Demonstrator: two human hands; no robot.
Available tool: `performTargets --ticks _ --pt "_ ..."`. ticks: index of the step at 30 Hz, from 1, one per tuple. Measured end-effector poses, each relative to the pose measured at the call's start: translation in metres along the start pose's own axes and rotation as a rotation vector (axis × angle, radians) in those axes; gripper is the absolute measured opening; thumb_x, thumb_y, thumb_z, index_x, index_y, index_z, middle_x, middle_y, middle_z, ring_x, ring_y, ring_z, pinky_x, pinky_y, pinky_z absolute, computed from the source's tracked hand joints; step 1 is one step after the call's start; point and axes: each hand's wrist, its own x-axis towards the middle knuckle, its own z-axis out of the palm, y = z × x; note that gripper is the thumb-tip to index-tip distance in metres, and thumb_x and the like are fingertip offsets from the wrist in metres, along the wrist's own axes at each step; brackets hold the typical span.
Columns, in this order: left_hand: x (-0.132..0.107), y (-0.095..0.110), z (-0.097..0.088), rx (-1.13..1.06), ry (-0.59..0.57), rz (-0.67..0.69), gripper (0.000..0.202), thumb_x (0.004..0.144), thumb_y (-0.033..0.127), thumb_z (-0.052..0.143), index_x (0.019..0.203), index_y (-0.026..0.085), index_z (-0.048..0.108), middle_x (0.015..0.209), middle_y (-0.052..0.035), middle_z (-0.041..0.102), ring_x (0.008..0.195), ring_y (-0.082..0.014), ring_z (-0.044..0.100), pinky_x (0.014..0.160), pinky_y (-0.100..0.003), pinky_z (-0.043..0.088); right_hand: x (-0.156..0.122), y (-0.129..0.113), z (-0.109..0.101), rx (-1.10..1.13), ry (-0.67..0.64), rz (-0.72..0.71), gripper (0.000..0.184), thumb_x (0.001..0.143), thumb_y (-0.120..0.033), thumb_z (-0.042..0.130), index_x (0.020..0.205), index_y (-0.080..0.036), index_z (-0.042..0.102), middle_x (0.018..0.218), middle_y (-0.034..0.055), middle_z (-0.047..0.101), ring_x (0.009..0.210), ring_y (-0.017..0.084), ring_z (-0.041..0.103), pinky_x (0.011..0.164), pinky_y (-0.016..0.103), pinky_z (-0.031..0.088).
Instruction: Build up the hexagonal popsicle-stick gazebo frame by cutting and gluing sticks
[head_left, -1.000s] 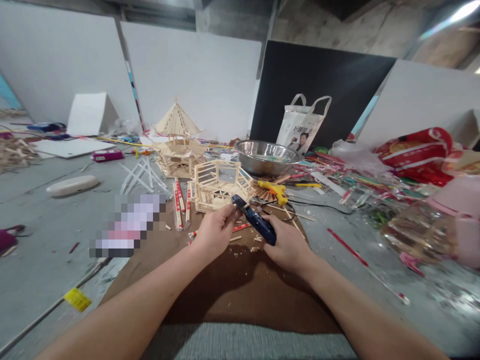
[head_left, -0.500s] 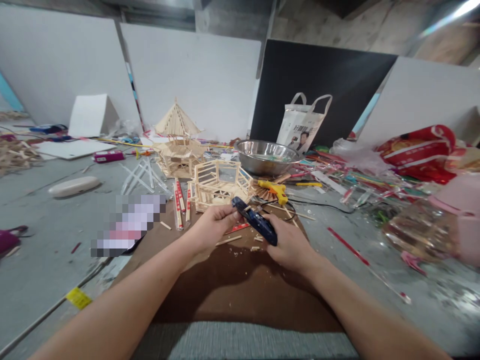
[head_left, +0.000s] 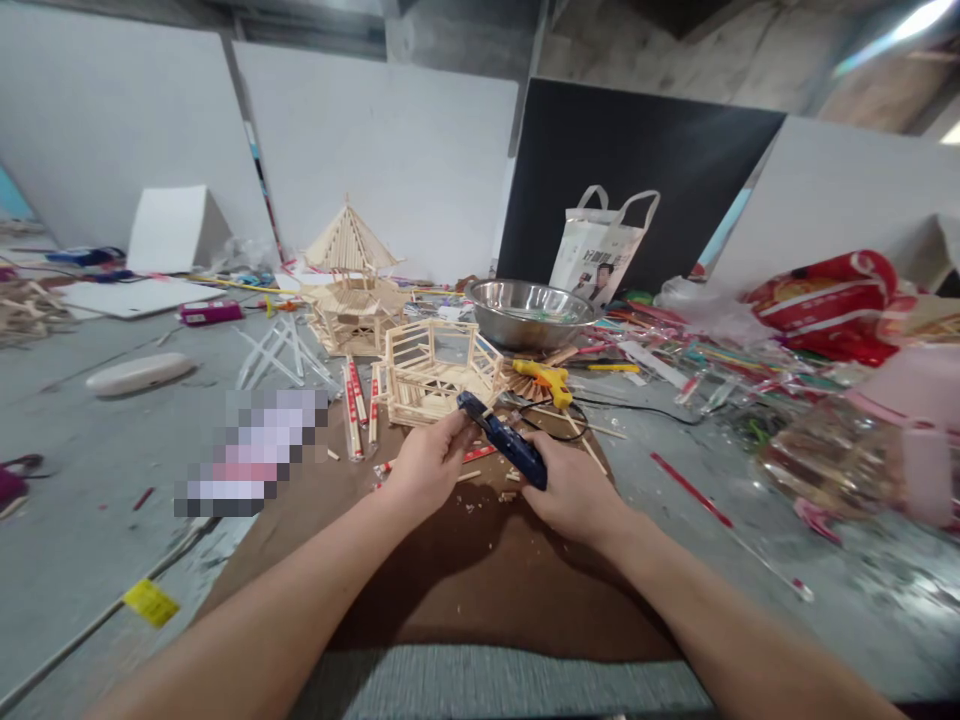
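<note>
My right hand [head_left: 574, 490] is wrapped round the handle of a dark blue hand cutter [head_left: 508, 445], whose head points up and to the left. Close against that head, my left hand [head_left: 433, 460] has its fingers pinched on a thin wooden stick [head_left: 487, 411]; only a short end shows past the cutter, and the fingers hide the rest. Just behind stands an open-topped, railed frame of wooden sticks [head_left: 442, 370]. Short cut stick pieces [head_left: 510, 490] and crumbs lie below the hands on a brown board [head_left: 480, 610].
A stick-built pavilion [head_left: 349, 270] stands behind the frame. Red-and-white wrapped chopsticks [head_left: 352, 410] lie at left, beside a blurred-out phone [head_left: 255, 455]. To the right are a yellow glue gun [head_left: 546, 380] with a black cord, a steel basin [head_left: 532, 315] and a pink-lidded jug [head_left: 832, 455].
My left hand has turned slightly, with its back now more toward me. The cutter stays in my right hand at nearly the same place. The whole view has shifted a little.
</note>
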Motion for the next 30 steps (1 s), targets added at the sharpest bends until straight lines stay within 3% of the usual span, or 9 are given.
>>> performTargets --ticks 9,12,16,19,24,30 --pt "0.008 0.01 -0.009 -0.396 -0.177 -0.032 0.027 0.077 0.033 0.045 0.08 0.012 0.06 0.075 -0.0041 0.062 0.078 -0.016 0.054 0.073 -0.027 0.04 0.001 0.003 -0.004 0.065 -0.005 -0.076 0.046 0.063 -0.019 0.047 0.109 -0.016 0.043 0.101 0.0076 0.058 0.089 0.022 0.054 0.076 0.031 0.037" --pt "0.008 0.018 -0.013 -0.444 -0.197 -0.095 0.03 0.072 0.04 0.05 0.074 0.013 0.061 0.058 0.0004 0.055 0.061 -0.011 0.049 0.059 -0.022 0.04 0.001 0.004 -0.005 0.071 -0.006 -0.086 0.049 0.062 -0.017 0.048 0.11 -0.015 0.042 0.102 0.0083 0.057 0.09 0.022 0.053 0.076 0.031 0.037" --pt "0.006 0.018 -0.015 -0.52 -0.252 -0.234 0.037 0.066 0.048 0.054 0.069 0.012 0.058 0.039 0.0083 0.029 0.038 -0.0031 0.023 0.038 -0.018 0.018 0.0 0.005 -0.005 0.092 -0.006 -0.096 0.049 0.062 -0.017 0.049 0.11 -0.017 0.042 0.1 0.0077 0.058 0.089 0.021 0.053 0.075 0.03 0.037" --pt "0.006 0.01 -0.016 -0.629 -0.341 -0.296 0.036 0.065 0.049 0.055 0.068 0.013 0.055 0.039 0.0096 0.022 0.036 -0.0024 0.015 0.036 -0.019 0.009 -0.001 0.005 -0.005 0.084 -0.014 -0.091 0.046 0.063 -0.018 0.049 0.109 -0.017 0.044 0.098 0.0077 0.058 0.088 0.022 0.054 0.075 0.031 0.037" --pt "0.005 -0.001 -0.018 -0.841 -0.49 -0.422 0.029 0.067 0.042 0.058 0.065 0.015 0.048 0.042 0.0098 0.018 0.035 -0.0018 0.011 0.034 -0.018 0.007 -0.001 0.006 -0.005 0.083 -0.028 -0.112 0.046 0.063 -0.02 0.05 0.109 -0.017 0.044 0.098 0.0071 0.058 0.087 0.021 0.054 0.074 0.03 0.037" --pt "0.005 -0.001 -0.02 -0.924 -0.555 -0.478 0.026 0.066 0.039 0.06 0.067 0.015 0.049 0.043 0.01 0.015 0.036 -0.0017 0.008 0.033 -0.015 0.007 -0.002 0.008 -0.005 0.081 -0.033 -0.13 0.047 0.062 -0.02 0.051 0.109 -0.017 0.044 0.096 0.0071 0.059 0.089 0.022 0.053 0.075 0.03 0.036"
